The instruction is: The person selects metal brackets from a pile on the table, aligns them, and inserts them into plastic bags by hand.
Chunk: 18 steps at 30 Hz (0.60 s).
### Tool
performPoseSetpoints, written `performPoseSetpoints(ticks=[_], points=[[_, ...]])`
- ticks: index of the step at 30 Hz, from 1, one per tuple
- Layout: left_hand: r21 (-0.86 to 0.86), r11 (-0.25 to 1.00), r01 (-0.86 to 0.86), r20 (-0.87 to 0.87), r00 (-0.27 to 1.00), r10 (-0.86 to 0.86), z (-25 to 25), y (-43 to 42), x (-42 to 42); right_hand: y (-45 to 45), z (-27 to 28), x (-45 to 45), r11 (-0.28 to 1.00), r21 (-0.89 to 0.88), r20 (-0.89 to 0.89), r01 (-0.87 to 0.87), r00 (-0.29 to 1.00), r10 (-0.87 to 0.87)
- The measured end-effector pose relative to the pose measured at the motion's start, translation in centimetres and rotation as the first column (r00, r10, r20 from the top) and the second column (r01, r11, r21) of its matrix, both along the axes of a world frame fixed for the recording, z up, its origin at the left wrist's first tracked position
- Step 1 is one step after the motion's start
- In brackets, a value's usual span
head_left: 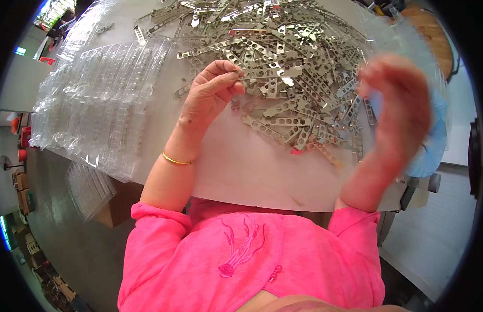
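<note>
My left hand (pixel 213 91) is pinched at the near left side of a heap of flat metal strips (pixel 298 99). Between its thumb and fingers is the end of a thin metal strip (pixel 265 75), which points right across the heap. The strips are silvery, with rows of round holes and notched ends. On the far right my right hand (pixel 400 106) is raised above the table's right side, in front of a blue plastic bag (pixel 434 138). Motion smears its fingers, so whether they hold anything is not visible.
Stacked clear plastic trays (pixel 96 106) cover the left side of the white table (pixel 241 179). Below the table's left edge are another clear tray (pixel 88 190) and a brown cardboard box (pixel 122 203). Clear plastic film (pixel 387 36) lies at the back right, near a round wooden stool (pixel 431 39).
</note>
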<state>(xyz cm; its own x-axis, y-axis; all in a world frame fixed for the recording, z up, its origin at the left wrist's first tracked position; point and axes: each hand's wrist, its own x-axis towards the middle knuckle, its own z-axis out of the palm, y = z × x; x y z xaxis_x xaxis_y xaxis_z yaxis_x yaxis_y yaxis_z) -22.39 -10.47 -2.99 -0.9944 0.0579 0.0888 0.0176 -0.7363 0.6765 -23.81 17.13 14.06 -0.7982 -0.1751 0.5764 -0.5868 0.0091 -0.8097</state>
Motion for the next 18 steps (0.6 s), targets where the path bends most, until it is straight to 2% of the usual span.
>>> performPoseSetpoints(ticks=[1,2,3,6,10,12,13,16,18], points=[[0.008,1.0,0.006,-0.006,1.0,-0.006,0.1,0.0,0.0,-0.4,-1.5,-2.0,0.98,0.117,-0.007,-0.162,0.986,0.164],[0.053,0.998,0.022,-0.008,1.0,-0.021,0.2,0.0,0.0,-0.7,-2.6,-3.3,0.927,0.334,-0.062,-0.168,0.978,0.2],[0.097,0.995,0.035,-0.009,0.999,-0.034,0.2,0.1,0.0,-0.7,-3.8,-3.7,0.867,0.476,-0.065,-0.148,0.977,0.202],[0.106,0.992,0.067,-0.006,0.998,-0.067,0.1,0.1,0.1,-1.0,-6.7,-3.2,0.818,0.533,0.033,-0.217,0.971,0.236],[0.096,0.989,0.116,-0.008,0.993,-0.116,0.1,0.6,0.2,-0.7,-9.3,-2.6,0.849,0.442,0.149,-0.291,0.957,0.25],[0.075,0.984,0.159,0.009,0.987,-0.16,0.0,0.8,0.3,-0.3,-10.0,-3.1,0.836,0.507,-0.089,-0.209,0.952,0.292],[0.078,0.984,0.158,0.014,0.987,-0.159,0.0,0.9,0.3,-0.2,-10.2,-3.0,0.835,0.508,-0.083,-0.212,0.953,0.293],[0.056,0.986,0.156,0.031,0.987,-0.158,0.2,1.2,0.4,-0.2,-10.6,-2.1,0.864,0.457,0.01,-0.211,0.973,0.233],[-0.03,0.989,0.147,-0.007,0.989,-0.148,0.4,1.4,0.4,-0.4,-10.8,-1.3,0.923,0.288,0.276,-0.255,0.945,0.175]])
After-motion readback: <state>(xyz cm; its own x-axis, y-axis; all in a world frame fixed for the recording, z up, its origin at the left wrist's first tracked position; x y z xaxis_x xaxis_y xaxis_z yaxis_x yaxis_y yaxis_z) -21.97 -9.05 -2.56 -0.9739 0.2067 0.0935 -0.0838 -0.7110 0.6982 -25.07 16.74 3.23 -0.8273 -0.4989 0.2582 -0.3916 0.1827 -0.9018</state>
